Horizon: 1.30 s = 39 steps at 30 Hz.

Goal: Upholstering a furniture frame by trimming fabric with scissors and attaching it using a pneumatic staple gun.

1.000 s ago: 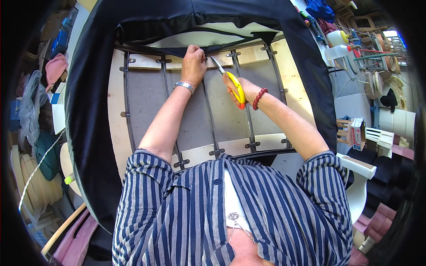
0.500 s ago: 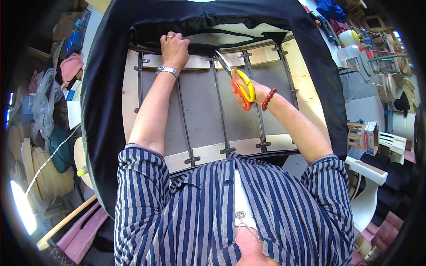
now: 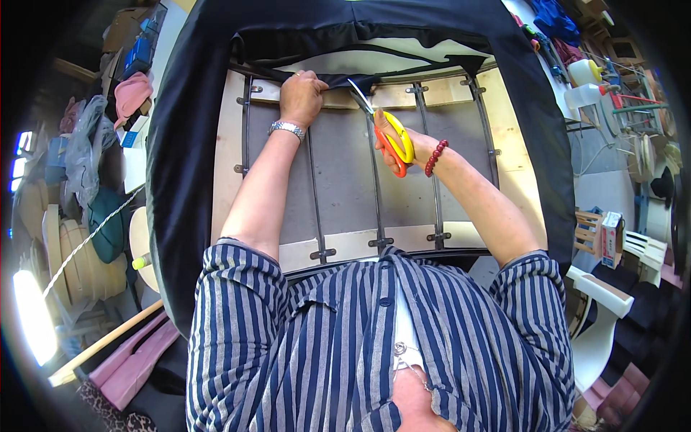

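A large piece of furniture lies before me, its wooden frame (image 3: 522,165) showing inside a black fabric cover (image 3: 187,187). Metal rods (image 3: 376,165) run across the opening over a grey panel (image 3: 345,173). My left hand (image 3: 301,99) is closed on the loose edge of the black fabric at the far side, pulling it toward me. In my right hand (image 3: 394,144) are scissors (image 3: 404,137) with yellow and orange handles. Their blades are parted and point up at the fabric edge, just right of my left hand. Whether they touch the cloth I cannot tell.
On the right stand white bottles (image 3: 584,96), a small wooden rack (image 3: 589,229) and a white curved chair part (image 3: 601,302). At the left are clear plastic wrap (image 3: 88,144), a pink cloth (image 3: 133,97), a twisted cord (image 3: 97,237) and a wooden bar (image 3: 108,342).
My left hand has drawn the black fabric edge nearer and to the right, down over the far wooden rail. The scissors stay in my right hand, close to the cloth. The view has shifted slightly.
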Available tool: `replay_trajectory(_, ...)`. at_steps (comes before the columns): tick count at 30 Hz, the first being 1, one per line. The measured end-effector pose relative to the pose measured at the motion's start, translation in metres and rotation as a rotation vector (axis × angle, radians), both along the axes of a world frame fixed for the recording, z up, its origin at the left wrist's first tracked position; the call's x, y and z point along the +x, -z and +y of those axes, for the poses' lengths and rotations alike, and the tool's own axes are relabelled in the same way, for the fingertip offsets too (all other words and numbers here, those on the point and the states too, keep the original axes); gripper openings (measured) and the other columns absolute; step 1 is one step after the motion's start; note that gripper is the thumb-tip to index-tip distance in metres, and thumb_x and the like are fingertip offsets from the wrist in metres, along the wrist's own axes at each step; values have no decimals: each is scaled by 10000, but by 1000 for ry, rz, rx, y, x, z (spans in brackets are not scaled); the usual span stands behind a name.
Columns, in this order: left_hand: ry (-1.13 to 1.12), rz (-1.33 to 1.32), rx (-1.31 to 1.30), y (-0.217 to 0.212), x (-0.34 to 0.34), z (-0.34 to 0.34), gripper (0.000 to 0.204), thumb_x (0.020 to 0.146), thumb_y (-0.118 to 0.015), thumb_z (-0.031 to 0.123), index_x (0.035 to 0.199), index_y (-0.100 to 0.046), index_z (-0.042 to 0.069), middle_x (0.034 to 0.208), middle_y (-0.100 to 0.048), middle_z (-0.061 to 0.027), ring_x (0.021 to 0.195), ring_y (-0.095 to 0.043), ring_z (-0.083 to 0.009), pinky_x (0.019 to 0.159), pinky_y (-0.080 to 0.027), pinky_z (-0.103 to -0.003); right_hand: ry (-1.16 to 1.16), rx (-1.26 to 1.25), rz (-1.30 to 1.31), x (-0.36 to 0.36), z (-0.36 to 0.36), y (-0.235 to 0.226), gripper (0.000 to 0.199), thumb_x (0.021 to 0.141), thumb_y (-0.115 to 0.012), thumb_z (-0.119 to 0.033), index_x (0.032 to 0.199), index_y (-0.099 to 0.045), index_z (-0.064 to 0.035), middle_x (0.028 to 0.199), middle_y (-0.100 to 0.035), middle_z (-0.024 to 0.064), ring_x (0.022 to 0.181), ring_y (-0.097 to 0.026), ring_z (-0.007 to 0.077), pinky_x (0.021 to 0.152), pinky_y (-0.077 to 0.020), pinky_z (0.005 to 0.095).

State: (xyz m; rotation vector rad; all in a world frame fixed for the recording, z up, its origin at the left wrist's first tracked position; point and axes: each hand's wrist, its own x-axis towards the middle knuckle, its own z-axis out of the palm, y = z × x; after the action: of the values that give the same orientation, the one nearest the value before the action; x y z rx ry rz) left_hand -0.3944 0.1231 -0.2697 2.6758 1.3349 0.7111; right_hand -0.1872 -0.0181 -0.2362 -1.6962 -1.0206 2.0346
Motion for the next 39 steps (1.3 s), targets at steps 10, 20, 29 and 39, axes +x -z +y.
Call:
replay_trajectory(10, 19, -36, -4, -2, 0, -1, 115, 674, -677, 66, 735, -745, 134, 748, -618, -49, 817, -581, -233, 752, -491, -358, 76, -27, 59, -11, 14, 8, 819, 609, -465, -885, 802, -446, -89, 552, -495, 35, 465, -533, 148, 448, -442, 272)
replay_trajectory(20, 42, 42, -116, -10, -4, 0, 151, 690, -661, 55, 796, -748, 120, 814, -640, -66, 853, -589, -248, 790, -487, -346, 127, 121, -32, -22, 2, 21, 706, 717, -512, -790, 704, -453, -87, 539, -490, 43, 446, -518, 138, 419, -404, 269)
replay_trajectory(29, 81, 314, -189, -38, -13, 3, 315, 744, -563, -33, 874, -756, 178, 925, -645, -45, 1055, -515, -244, 961, -338, -435, 77, 16, 138, -26, -9, 6, 881, 590, -379, -927, 828, -441, -81, 557, -481, 33, 460, -530, 144, 465, -471, 275)
replay_trajectory(39, 59, 104, -210, -25, -24, 12, 234, 713, -610, -60, 859, -734, 74, 863, -682, -99, 865, -595, -275, 824, -468, -355, 39, 12, 178, -41, -3, 15, 976, 500, -373, -970, 895, -448, -81, 589, -520, 37, 501, -564, 149, 500, -485, 278)
